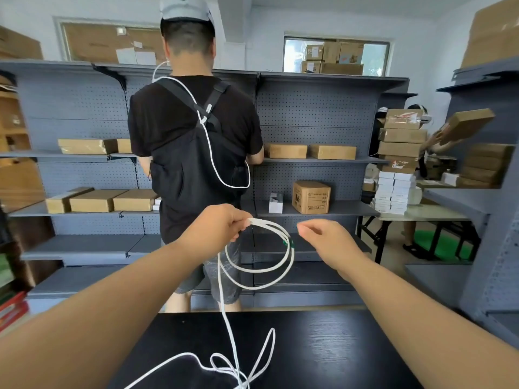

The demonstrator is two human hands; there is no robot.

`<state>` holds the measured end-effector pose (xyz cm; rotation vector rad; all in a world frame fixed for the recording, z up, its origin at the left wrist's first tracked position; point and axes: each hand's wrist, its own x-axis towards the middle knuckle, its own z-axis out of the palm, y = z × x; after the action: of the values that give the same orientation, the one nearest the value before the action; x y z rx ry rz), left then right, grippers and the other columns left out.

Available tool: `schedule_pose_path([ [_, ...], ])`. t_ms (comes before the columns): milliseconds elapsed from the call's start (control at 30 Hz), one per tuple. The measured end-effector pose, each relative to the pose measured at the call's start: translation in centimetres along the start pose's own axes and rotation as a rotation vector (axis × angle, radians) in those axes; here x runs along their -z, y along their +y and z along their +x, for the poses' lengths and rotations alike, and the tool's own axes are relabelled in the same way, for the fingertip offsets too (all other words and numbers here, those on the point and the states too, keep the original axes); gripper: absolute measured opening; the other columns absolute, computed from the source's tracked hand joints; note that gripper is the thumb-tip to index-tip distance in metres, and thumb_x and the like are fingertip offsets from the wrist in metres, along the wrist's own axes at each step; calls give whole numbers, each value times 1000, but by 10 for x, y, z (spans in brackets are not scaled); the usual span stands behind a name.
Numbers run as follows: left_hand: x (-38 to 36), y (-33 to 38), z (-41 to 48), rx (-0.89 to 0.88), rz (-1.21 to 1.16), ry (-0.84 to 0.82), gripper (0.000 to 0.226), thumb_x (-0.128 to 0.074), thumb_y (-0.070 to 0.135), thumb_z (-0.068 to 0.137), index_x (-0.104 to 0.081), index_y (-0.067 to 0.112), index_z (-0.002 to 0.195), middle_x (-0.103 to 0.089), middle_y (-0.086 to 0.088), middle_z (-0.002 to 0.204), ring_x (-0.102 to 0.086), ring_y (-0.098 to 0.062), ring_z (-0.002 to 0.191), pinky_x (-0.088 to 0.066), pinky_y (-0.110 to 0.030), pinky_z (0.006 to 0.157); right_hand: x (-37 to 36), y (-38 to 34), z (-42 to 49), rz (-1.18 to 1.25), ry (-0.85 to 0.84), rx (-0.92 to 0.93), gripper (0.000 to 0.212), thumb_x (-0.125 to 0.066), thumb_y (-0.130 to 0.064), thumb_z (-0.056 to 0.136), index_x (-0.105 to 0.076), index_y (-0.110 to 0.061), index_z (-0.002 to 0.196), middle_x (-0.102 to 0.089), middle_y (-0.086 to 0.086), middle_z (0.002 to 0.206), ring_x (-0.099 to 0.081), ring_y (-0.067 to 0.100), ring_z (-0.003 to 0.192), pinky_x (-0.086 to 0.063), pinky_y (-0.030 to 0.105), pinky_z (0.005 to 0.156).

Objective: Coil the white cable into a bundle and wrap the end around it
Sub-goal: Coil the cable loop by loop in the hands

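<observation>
My left hand (222,223) is raised above the black table (323,349) and pinches the white cable (289,256) at the top of two hanging loops. A small green mark sits on the right side of the loops. From the loops the cable drops to the table, where the loose remainder lies tangled near the front edge. My right hand (328,237) hovers just right of the loops, fingers loosely curled and thumb near the forefinger, holding nothing and not touching the cable.
A person in a black shirt (196,130) stands with their back to me just beyond the table, a separate white cord across their back. Grey pegboard shelving (317,130) with cardboard boxes (311,197) lies behind. Another person handles boxes at the far right.
</observation>
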<state>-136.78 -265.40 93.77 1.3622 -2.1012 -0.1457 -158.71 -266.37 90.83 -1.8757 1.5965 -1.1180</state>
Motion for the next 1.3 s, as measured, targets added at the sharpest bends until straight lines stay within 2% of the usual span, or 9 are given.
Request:
schedule_pose_path([
  [67,0,1,0,-21,24,-34,24,-48,16,96,-62,-2,88,-61,-20,84,-63,-28,75,-47,-30,75,1,-16,-1,-132,-73,159,31,-53,-30,92,-60,-20,121,-61,-8,116,-52,6,102,-34,20,87],
  [167,-1,3,0,-66,91,-84,26,-47,19,96,-60,4,81,-56,-8,71,-56,-15,62,-41,-19,64,-3,-33,1,-326,-193,238,33,-56,-32,90,-59,-22,122,-63,-6,119,-54,9,103,-35,21,82],
  [367,-2,9,1,-118,147,-148,27,-45,18,97,-59,2,79,-56,-10,73,-52,-24,67,-41,-30,69,-10,-46,1,-498,-301,308,19,-56,-31,90,-68,-18,96,-68,8,90,-58,21,82,-43,33,71],
  [533,-8,3,-3,-64,-17,-99,23,-49,16,95,-66,0,92,-65,-17,85,-63,-27,74,-49,-33,75,-9,-45,2,-488,-330,319,19,-56,-29,90,-66,-20,77,-57,0,67,-48,14,65,-37,28,60],
  [667,-11,0,-7,11,-242,-64,19,-57,19,92,-67,13,77,-64,1,71,-60,-8,62,-51,-28,73,-5,-45,2,-450,-315,328,17,-59,-27,89,-72,-16,94,-54,-6,67,-48,12,67,-34,26,60],
  [800,-17,-15,-12,98,-545,-84,13,-61,18,89,-68,20,78,-67,6,67,-61,-9,65,-50,-30,76,4,-44,3,-445,-301,337,27,-59,-25,89,-57,-33,63,-45,-10,57,-42,6,60,-31,20,56],
  [933,-23,-19,-20,186,-789,-123,11,-58,9,89,-68,12,85,-68,3,72,-63,-7,66,-52,-18,67,10,-42,3,-476,-303,337,24,-58,-25,89,-63,-28,66,-53,-6,64,-46,8,64,-35,22,61],
  [1033,-23,-22,-23,197,-778,-159,12,-60,3,88,-68,10,82,-67,1,70,-62,-8,67,-53,-18,69,12,-39,3,-510,-306,353,40,-57,-25,90,-48,-27,51,-44,-4,58,-41,13,60,-32,25,59],
  [1300,-30,-26,-21,207,-658,36,13,-62,13,88,-67,16,76,-62,4,71,-54,-9,67,-47,-26,72,10,-37,4,-432,-205,330,24,-56,-27,90,-70,-9,83,-64,16,78,-54,24,71,-41,33,65],
])
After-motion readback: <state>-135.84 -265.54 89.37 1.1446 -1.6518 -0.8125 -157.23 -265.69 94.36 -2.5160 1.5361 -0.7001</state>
